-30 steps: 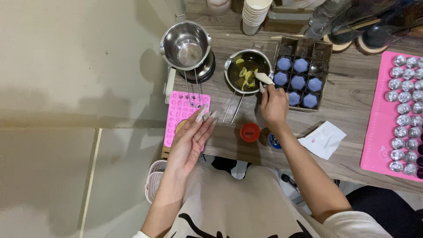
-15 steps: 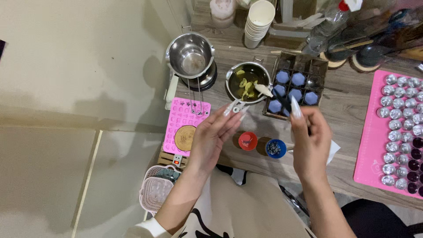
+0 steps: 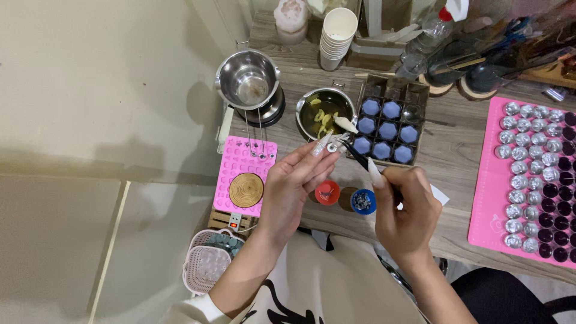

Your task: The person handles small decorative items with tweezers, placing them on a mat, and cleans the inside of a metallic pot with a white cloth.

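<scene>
Left hand (image 3: 292,189): raised over the near bench edge, long-nailed fingers (image 3: 312,157) pinched on a small round metal disc (image 3: 332,146), apparently a wick tab. Shifted slightly right and up against half a second ago, when fingers lay flatter and no disc showed.

Right hand (image 3: 408,210): closed around dark tweezers (image 3: 357,157), tips brought to the disc at the left fingertips. Earlier held farther right, tweezers pointing up toward the tray; now drawn in and angled left.

Small steel pot (image 3: 324,111): on the wooden bench (image 3: 456,162), just beyond the hands, holding dark liquid with pale yellow chunks; white spoon (image 3: 346,125) resting on its near rim. Place unchanged.

Cardboard tray (image 3: 420,90): right of the pot, touching it, compartments filled with blue hexagonal pieces.

Empty steel pot (image 3: 247,79): left of the first, on a dark base.

Pink silicone mould (image 3: 237,162): at the left bench edge, round wooden coaster (image 3: 246,189) lying on it.

Red cap (image 3: 327,192) and blue cap (image 3: 363,201): near edge, between the wrists, brown disc between them.

Pink mat (image 3: 486,204): far right, rows of silver tins.

Stack of paper cups (image 3: 336,30): far edge.
</scene>
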